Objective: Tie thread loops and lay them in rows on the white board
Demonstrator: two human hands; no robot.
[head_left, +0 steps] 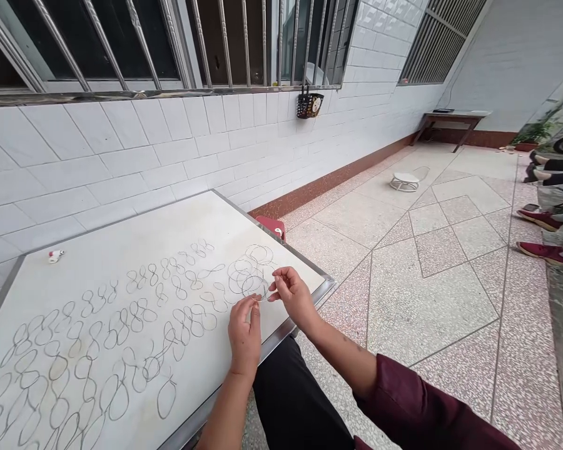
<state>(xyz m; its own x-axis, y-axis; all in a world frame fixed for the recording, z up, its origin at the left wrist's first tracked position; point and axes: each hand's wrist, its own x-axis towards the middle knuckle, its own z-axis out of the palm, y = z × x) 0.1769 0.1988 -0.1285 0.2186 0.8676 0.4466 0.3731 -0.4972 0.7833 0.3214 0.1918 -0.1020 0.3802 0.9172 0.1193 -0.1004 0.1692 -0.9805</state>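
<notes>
Thin dark wire loops, many twisted into figure eights (115, 334), lie in rows across the white table (136, 237). Plain round rings (251, 269) overlap in a loose cluster near the table's right end. My left hand (245, 331) is closed, its thumb and fingers pinching the near side of a thin wire ring at the cluster's near edge. Just to the right, my right hand (288, 290) has its fingers bent and partly apart beside the same ring; whether it grips the wire is too small to tell.
A small white and red item (55, 256) lies at the table's far left. Behind the table's right edge is a red stool (272, 227). A low white stool (405, 182) stands on the floor. Other people's feet in red shoes (542, 252) show at right.
</notes>
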